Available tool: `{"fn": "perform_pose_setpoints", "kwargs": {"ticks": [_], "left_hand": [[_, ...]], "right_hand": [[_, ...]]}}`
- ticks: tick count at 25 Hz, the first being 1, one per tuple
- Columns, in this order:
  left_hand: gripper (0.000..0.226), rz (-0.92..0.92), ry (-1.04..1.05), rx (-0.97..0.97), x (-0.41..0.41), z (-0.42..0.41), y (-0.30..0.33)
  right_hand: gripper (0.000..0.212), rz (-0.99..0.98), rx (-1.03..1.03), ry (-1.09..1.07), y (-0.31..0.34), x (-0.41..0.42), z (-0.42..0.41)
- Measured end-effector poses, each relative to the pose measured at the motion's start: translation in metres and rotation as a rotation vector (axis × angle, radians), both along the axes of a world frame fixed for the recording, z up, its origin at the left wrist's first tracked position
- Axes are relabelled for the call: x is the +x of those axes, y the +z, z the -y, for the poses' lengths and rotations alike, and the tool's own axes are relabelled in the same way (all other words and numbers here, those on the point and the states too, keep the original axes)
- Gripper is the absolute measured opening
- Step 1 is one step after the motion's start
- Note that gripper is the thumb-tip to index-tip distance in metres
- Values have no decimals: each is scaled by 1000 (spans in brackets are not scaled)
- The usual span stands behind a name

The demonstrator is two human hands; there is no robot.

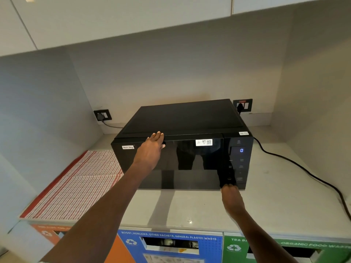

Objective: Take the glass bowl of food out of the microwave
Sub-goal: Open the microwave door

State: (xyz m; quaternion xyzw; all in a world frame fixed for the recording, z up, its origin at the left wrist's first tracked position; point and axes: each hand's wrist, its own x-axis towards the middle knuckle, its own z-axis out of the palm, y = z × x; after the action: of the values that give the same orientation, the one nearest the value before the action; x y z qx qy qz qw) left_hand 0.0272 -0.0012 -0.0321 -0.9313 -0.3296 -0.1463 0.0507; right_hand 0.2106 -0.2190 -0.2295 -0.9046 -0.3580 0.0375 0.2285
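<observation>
Microwave (182, 149) on bench (199, 209), door closed; bowl not visible. Left hand (152, 149) flat, fingers extended, on door top edge. Right hand (230, 196) at door's lower right corner; grip indeterminate.

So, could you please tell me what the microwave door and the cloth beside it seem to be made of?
Microwave door: glossy black glass or plastic, likely, since it mirrors the person. Cloth: woven fabric, matte, with red and white stripes and a fold crease.
</observation>
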Motion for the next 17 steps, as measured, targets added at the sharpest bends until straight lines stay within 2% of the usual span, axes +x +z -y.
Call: {"fn": "perform_pose_setpoints", "kwargs": {"ticks": [2, 5, 12, 15, 17], "left_hand": [[60, 24, 16, 3, 2, 0, -4], [60, 59, 25, 7, 4, -1, -8], [58, 92, 23, 1, 3, 0, -10], [55, 50, 29, -20, 5, 1, -5], [55, 26, 33, -30, 4, 3, -3]], "right_hand": [[25, -72, 48, -27, -7, 1, -2], [25, -40, 98, -2, -18, 3, -6], [32, -173, 202, -7, -23, 7, -14], [24, -291, 264, -60, -16, 4, -13], [19, -303, 235, -71, -11, 5, -11]]}}
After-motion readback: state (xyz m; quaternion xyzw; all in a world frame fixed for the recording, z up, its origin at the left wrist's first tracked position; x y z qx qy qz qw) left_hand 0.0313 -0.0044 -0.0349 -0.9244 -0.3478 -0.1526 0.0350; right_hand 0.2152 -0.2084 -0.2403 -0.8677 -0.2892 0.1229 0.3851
